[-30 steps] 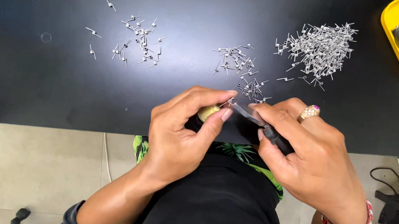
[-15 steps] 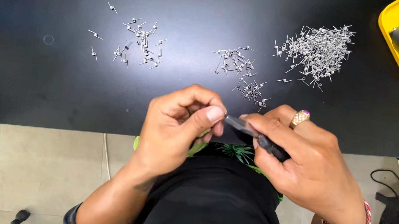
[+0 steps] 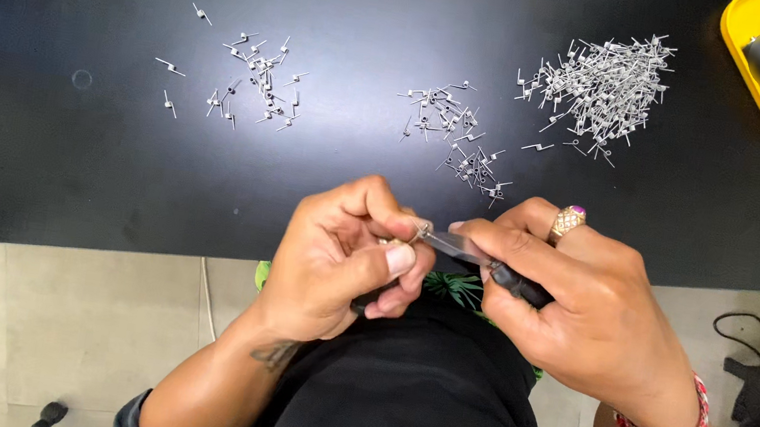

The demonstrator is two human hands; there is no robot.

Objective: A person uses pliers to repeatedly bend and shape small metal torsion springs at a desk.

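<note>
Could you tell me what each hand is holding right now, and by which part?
The right hand holds a slim tool by its black handle, metal tip free. The left hand pinches a small part at the tip; its fingers hide it.

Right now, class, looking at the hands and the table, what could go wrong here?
1. The right hand points a thin metal tool at the left hand, close to its fingers; a slip might prick them.
2. The work happens over the lap, past the table edge, so a small part might drop to the floor.
3. The loose metal piles lie unboxed; a sleeve could scatter them.
</note>
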